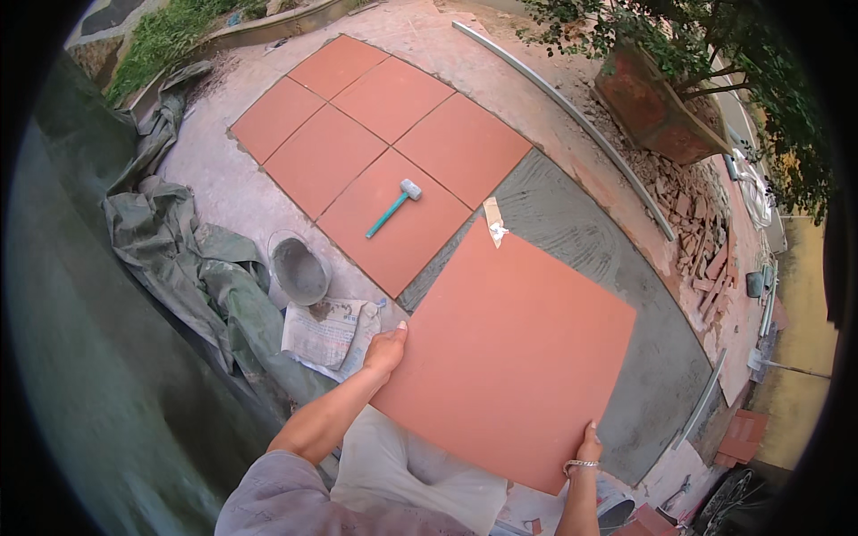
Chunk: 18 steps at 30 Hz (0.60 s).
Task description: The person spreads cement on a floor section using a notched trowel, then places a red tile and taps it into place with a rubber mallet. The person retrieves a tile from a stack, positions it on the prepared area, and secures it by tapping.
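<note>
My left hand point(385, 350) grips the left edge of a large square terracotta tile point(511, 359), and my right hand point(583, 449) grips its right edge. The tile is tilted over a grey mortar bed point(661, 393) with combed ridges toward its far end. A small tan strip with a white wad point(494, 221) is at the tile's far corner. Beyond, several laid terracotta tiles point(331, 161) form a grid, with a teal-handled rubber mallet point(393, 208) lying on one. A bucket point(300, 269) of grey material and some paper sacks point(323, 332) are beside my left hand.
A crumpled dark green tarp point(183, 241) runs along the left. Metal straightedges point(563, 121) lie along the right of the bed. A planter point(652, 112) with a shrub, broken tile rubble point(702, 259) and a small tile stack point(742, 438) are at the right.
</note>
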Each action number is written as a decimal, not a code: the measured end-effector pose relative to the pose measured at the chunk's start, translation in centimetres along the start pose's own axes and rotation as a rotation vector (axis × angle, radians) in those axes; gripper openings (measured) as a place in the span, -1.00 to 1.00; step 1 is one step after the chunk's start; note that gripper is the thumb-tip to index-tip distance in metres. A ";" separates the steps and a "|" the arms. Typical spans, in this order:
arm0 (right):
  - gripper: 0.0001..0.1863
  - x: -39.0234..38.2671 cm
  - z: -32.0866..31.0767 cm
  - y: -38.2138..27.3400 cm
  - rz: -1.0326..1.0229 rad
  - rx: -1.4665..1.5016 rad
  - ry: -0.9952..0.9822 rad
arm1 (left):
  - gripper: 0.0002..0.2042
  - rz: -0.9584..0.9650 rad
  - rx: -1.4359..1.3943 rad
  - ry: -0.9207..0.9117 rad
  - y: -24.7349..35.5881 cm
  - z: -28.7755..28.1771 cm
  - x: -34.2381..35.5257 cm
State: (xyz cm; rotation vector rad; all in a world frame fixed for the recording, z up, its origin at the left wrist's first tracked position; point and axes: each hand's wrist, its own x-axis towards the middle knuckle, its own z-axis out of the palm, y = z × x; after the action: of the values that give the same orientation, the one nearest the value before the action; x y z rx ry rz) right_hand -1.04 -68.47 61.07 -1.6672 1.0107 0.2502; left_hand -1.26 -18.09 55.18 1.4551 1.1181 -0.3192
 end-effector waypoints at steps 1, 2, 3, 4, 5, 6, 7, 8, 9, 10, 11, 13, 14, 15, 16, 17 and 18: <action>-0.35 2.5 3.0 1.7 0.017 0.012 0.034 | -0.44 -0.011 0.053 -0.001 -0.3 0.5 3.9; -0.34 4.1 4.9 4.1 0.055 0.022 0.084 | -0.44 -0.067 0.102 -0.018 -1.7 1.1 6.7; -0.33 6.3 7.1 6.2 0.055 0.006 0.096 | -0.45 -0.046 0.159 -0.009 -2.7 1.9 10.0; -0.33 9.1 9.8 8.3 0.050 0.007 0.108 | -0.46 -0.039 0.196 -0.003 -3.4 2.8 13.7; -0.32 11.4 12.0 10.9 0.054 0.012 0.127 | -0.46 -0.037 0.241 0.001 -4.4 3.5 17.1; -0.32 14.3 14.5 13.3 0.049 0.035 0.107 | -0.46 -0.042 0.257 0.016 -5.4 4.5 20.7; -0.32 16.6 16.5 16.1 0.055 0.062 0.100 | -0.45 -0.051 0.282 0.026 -6.7 5.5 23.9; -0.32 19.0 18.2 18.8 0.057 0.095 0.099 | -0.45 -0.045 0.311 0.032 -8.0 6.7 27.1; -0.33 21.5 20.0 21.1 0.043 0.109 0.100 | -0.45 -0.027 0.312 0.010 -9.0 7.7 30.3; -0.33 23.8 21.6 23.5 0.034 0.118 0.103 | -0.45 -0.006 0.317 -0.011 -10.3 8.5 33.2; -0.33 25.9 23.1 25.5 0.029 0.127 0.117 | -0.45 0.015 0.317 -0.030 -11.5 9.3 35.9; -0.36 30.0 25.2 28.7 -0.005 0.127 0.102 | -0.46 0.032 0.278 -0.071 -13.7 10.9 40.4; -0.37 31.7 26.0 30.0 -0.028 0.132 0.092 | -0.46 0.030 0.247 -0.089 -14.7 11.5 42.2; -0.38 33.2 27.0 31.2 -0.037 0.138 0.093 | -0.46 0.040 0.253 -0.092 -15.5 12.2 43.7; -0.39 34.8 27.7 32.1 -0.057 0.148 0.087 | -0.47 0.042 0.247 -0.096 -16.2 12.7 44.9; -0.41 36.4 28.4 32.8 -0.081 0.162 0.081 | -0.47 0.034 0.234 -0.104 -16.6 13.2 46.2; -0.41 37.7 29.0 33.4 -0.097 0.148 0.080 | -0.47 0.063 0.287 -0.138 -16.8 13.4 47.4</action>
State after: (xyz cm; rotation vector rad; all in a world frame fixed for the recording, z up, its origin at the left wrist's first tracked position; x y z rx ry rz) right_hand 7.40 -62.15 3.92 -1.5963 0.9800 0.0438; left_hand 14.86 -12.06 6.10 1.6885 0.9403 -0.5453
